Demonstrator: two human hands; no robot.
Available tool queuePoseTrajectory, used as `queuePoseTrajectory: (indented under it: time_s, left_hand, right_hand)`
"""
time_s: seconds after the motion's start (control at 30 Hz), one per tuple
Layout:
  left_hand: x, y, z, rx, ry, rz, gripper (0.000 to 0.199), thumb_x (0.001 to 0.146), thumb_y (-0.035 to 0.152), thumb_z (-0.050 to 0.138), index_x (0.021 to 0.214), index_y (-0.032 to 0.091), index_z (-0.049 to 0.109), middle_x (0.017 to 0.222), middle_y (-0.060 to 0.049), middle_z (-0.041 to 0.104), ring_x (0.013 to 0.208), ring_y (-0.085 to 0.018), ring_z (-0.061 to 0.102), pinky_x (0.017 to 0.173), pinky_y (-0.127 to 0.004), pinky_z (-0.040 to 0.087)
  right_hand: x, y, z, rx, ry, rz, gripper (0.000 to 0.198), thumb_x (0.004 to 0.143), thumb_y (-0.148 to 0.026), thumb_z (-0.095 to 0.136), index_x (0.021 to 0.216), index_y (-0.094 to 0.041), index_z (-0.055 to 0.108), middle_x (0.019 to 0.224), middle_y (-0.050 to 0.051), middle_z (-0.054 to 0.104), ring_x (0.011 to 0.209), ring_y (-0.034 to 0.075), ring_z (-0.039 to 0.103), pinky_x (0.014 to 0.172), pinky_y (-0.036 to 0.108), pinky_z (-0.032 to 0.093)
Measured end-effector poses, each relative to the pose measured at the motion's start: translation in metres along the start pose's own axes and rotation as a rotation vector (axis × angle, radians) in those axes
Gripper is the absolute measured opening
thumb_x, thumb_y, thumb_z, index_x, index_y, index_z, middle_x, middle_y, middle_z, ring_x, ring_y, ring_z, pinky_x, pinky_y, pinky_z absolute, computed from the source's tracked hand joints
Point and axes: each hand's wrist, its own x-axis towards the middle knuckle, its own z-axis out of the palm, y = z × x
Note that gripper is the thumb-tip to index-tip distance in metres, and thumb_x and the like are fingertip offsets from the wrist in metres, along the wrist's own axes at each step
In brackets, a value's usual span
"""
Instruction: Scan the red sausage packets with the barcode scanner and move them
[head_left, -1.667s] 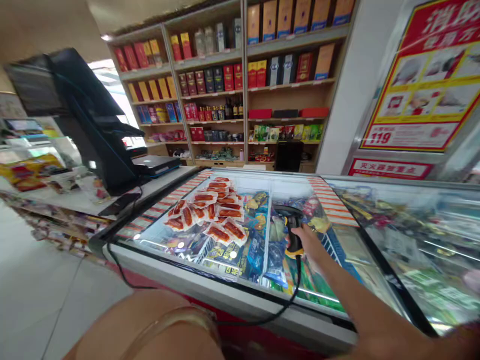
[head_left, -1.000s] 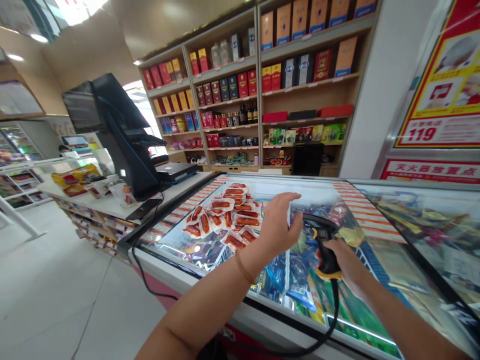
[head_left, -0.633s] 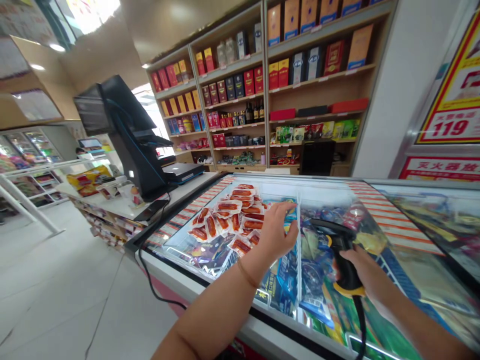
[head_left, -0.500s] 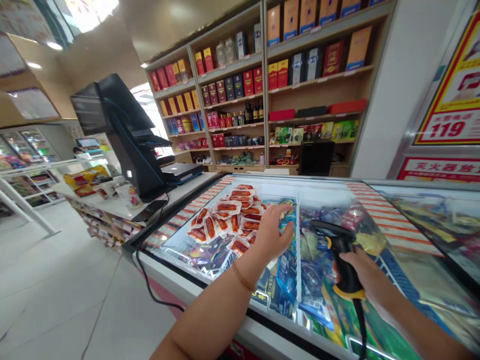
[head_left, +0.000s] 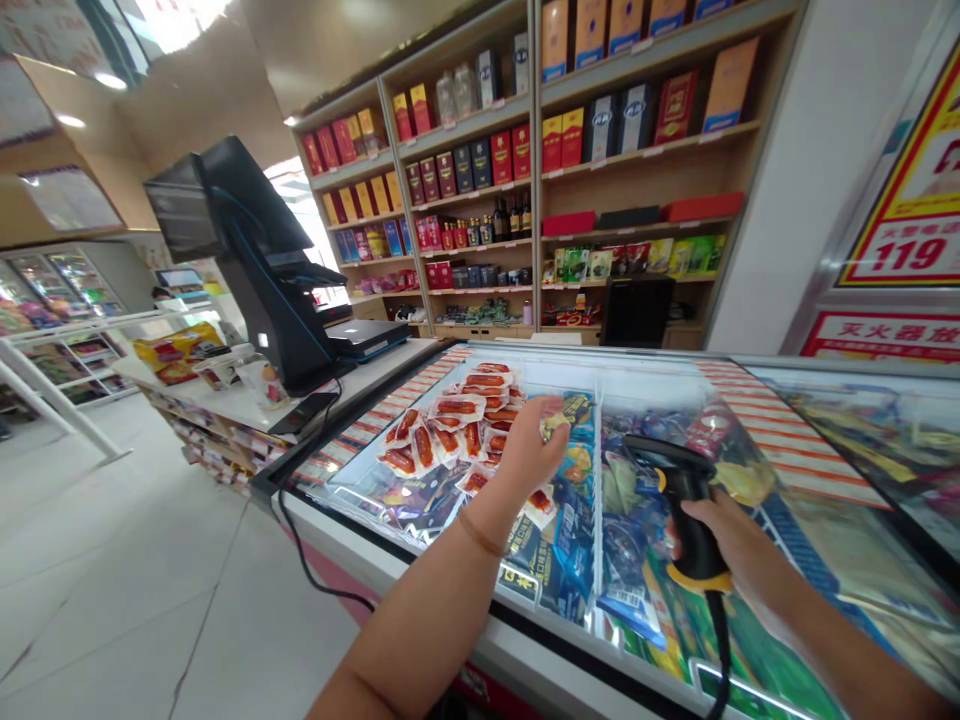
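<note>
My right hand is wrapped round the handle of a black and yellow barcode scanner, held over the right half of a chest freezer's glass top. Its head points to the left, and a cable hangs from the handle's base. Above the glass on the left is my left hand, with thumb and fingers apart and nothing visible in it. Beside and partly behind it lies a pile of vacuum-packed sausages in clear wrappers. One sausage pack lies under my left wrist, partly hidden.
Bagged frozen goods show through the freezer glass. A black checkout terminal stands on the counter at left, its black cable hanging down the freezer's front. Shelves of boxes and bottles line the back wall.
My left hand has drawn slightly left, closer to the sausage pile, its fingers less spread. The scanner stays in my right hand at nearly the same spot. The view has shifted a little.
</note>
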Motion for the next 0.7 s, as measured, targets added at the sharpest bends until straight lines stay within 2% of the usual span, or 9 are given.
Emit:
queuePoseTrajectory:
  time_s: [0.23,0.4,0.5,0.57,0.63,0.7]
  left_hand:
    - [0.007,-0.006,-0.008,-0.041,0.043,-0.047,0.024,0.083,0.017,0.054,0.107,0.015,0.059,0.102,-0.01,0.067,0.096,-0.018,0.064,0.092,-0.037,0.049]
    - [0.021,-0.003,-0.034,0.057,0.066,-0.146,0.022,0.083,0.019,0.055,0.104,0.015,0.059,0.099,-0.011,0.068,0.092,-0.017,0.065,0.089,-0.035,0.05]
    - [0.027,0.0,-0.056,0.209,-0.098,-0.237,0.02,0.085,0.025,0.052,0.101,0.015,0.06,0.103,-0.011,0.069,0.093,-0.018,0.065,0.086,-0.032,0.05]
    - [0.026,0.001,-0.067,0.433,-0.274,-0.303,0.021,0.084,0.032,0.054,0.095,0.016,0.062,0.098,-0.011,0.07,0.091,-0.022,0.066,0.084,-0.033,0.05]
    - [0.019,0.003,-0.072,0.667,-0.464,-0.385,0.027,0.082,0.043,0.055,0.088,0.017,0.064,0.091,-0.011,0.071,0.089,-0.027,0.067,0.08,-0.036,0.049]
    - [0.009,0.005,-0.071,0.838,-0.591,-0.449,0.038,0.078,0.054,0.056,0.087,0.017,0.064,0.093,-0.014,0.07,0.092,-0.032,0.066,0.079,-0.038,0.049]
  right_hand:
    - [0.0,0.001,0.003,0.032,0.03,-0.019,0.016,0.078,-0.031,0.057,0.088,-0.022,0.049,0.062,-0.001,0.061,0.049,0.017,0.06,0.048,0.029,0.049]
    - [-0.003,-0.003,0.004,0.067,0.012,-0.037,0.016,0.077,-0.029,0.056,0.088,-0.022,0.048,0.061,-0.001,0.062,0.047,0.016,0.059,0.048,0.029,0.049]
    - [-0.005,-0.007,0.004,0.062,-0.011,-0.039,0.018,0.077,-0.029,0.056,0.091,-0.022,0.047,0.059,-0.002,0.061,0.046,0.016,0.059,0.047,0.028,0.048]
    - [-0.005,-0.009,0.002,0.049,-0.018,-0.033,0.02,0.076,-0.029,0.056,0.093,-0.022,0.047,0.059,-0.003,0.061,0.046,0.016,0.059,0.046,0.028,0.047]
    - [-0.006,-0.011,0.001,0.044,-0.013,-0.036,0.021,0.076,-0.03,0.056,0.093,-0.022,0.047,0.059,-0.003,0.061,0.045,0.016,0.058,0.045,0.027,0.047]
    - [-0.007,-0.014,-0.001,0.053,-0.006,-0.054,0.021,0.076,-0.03,0.056,0.092,-0.022,0.047,0.059,-0.003,0.061,0.045,0.016,0.058,0.045,0.027,0.047]
